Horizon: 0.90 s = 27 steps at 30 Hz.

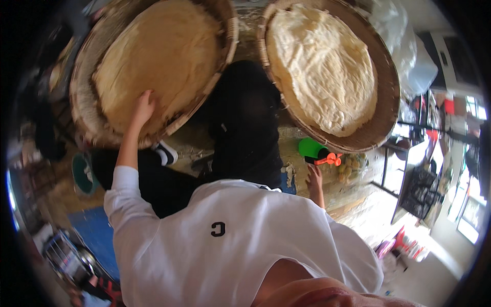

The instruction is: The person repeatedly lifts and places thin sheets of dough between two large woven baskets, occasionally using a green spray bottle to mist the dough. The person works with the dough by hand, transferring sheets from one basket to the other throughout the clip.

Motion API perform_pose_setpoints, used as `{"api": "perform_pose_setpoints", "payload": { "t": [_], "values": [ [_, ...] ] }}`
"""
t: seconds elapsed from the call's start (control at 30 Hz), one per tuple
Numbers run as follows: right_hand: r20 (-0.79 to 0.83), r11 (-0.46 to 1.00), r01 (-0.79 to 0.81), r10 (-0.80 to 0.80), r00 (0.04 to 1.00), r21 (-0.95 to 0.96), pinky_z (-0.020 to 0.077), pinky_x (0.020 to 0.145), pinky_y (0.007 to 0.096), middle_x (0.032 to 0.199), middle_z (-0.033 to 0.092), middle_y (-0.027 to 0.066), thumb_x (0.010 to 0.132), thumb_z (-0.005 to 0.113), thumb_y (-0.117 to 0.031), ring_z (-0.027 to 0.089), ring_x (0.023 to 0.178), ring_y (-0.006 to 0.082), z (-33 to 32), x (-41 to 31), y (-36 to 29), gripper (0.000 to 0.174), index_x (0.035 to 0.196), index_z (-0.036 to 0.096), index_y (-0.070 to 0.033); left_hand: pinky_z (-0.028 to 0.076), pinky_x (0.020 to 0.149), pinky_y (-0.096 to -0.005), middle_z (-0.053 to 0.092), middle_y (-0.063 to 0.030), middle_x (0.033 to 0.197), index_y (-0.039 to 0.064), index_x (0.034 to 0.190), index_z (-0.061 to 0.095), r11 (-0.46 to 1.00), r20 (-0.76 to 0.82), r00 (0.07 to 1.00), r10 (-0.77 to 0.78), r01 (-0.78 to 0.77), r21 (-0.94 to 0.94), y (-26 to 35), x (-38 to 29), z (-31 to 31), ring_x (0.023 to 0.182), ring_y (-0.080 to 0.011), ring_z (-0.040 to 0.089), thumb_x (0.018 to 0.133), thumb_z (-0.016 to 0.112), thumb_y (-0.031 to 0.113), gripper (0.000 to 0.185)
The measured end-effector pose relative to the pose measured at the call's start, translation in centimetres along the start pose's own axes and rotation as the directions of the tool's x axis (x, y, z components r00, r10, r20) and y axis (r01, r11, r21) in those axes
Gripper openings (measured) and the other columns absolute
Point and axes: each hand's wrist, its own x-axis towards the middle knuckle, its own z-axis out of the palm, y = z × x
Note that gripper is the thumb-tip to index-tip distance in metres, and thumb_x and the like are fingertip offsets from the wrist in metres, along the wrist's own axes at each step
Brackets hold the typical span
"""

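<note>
Two round woven bamboo trays lie before me. In the left tray (85,82), a broad pale-yellow, thin sheet-like layer (161,57) lies fairly flat. My left hand (144,108) rests on its near part, fingers bent; whether they pinch the sheet is unclear. The right tray (387,88) holds a wrinkled, cream-coloured sheet-like layer (326,73). Below that tray, my right hand (315,179) is low by the floor with fingers apart, close to a green container (311,149) with a black and orange part (330,159). Contact with it cannot be told.
My black-trousered legs (245,126) extend between the trays. A green basin (83,173) stands at left, near a blue board (96,238). Clear plastic bags (399,46) are at upper right. Beyond the right hand stands a metal-framed rack (387,169); a black bag (420,188) is farther right.
</note>
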Motion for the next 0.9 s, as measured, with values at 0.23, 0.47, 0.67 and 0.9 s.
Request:
{"api": "perform_pose_setpoints", "payload": {
  "t": [0.23,0.47,0.67,0.9],
  "values": [
    [0.077,0.964,-0.194,0.183,0.98,0.181,0.0286,0.097,0.0543,0.13,0.054,-0.0076,0.081,0.061,-0.059,0.042,0.123,0.026,2.7,6.6,-4.7,0.048,0.12,0.057,-0.032,0.048,0.079,-0.0442,0.064,-0.0241,0.098,-0.002,0.102,0.063,0.987,0.048,0.999,-0.013,0.021,-0.162,-3.0,-3.1,2.2,0.091,-0.0389,0.062,0.09,0.059,0.021,0.026],
    [-0.086,0.754,0.368,-0.387,0.918,0.544,0.0429,0.05,0.0277,0.066,0.051,-0.004,0.086,0.06,-0.047,0.049,0.055,0.0132,-1.8,-2.9,-7.7,0.03,0.091,0.059,-0.017,0.045,0.082,-0.0401,0.063,-0.0154,0.099,-0.004,0.104,0.059,0.977,0.266,0.958,-0.112,0.154,-0.145,-2.6,-1.9,2.3,0.085,-0.0247,0.055,0.097,0.052,0.019,0.025],
    [-0.124,0.729,0.464,-0.471,0.873,0.503,0.0344,0.042,0.0271,0.059,0.047,-0.0008,0.094,0.048,-0.058,0.044,0.049,0.0111,-2.9,-19.2,-14.3,0.047,0.093,0.057,-0.012,0.047,0.074,-0.0443,0.063,-0.0236,0.092,-0.003,0.095,0.063,0.995,0.116,0.992,0.051,-0.04,-0.095,-2.1,-1.8,2.1,0.086,-0.037,0.062,0.094,0.057,0.026,0.029],
    [0.041,0.645,0.559,-0.673,0.738,0.522,0.0275,0.044,0.0202,0.07,0.045,-0.0027,0.096,0.048,-0.028,0.037,0.049,0.0066,0.3,-30.6,-24.0,0.042,0.121,0.054,0.004,0.046,0.084,-0.0451,0.061,-0.0266,0.107,-0.003,0.106,0.061,0.986,0.115,0.979,0.167,-0.167,-0.014,-3.7,-2.0,2.6,0.099,-0.0415,0.058,0.096,0.052,0.026,0.032]
  ]
}}
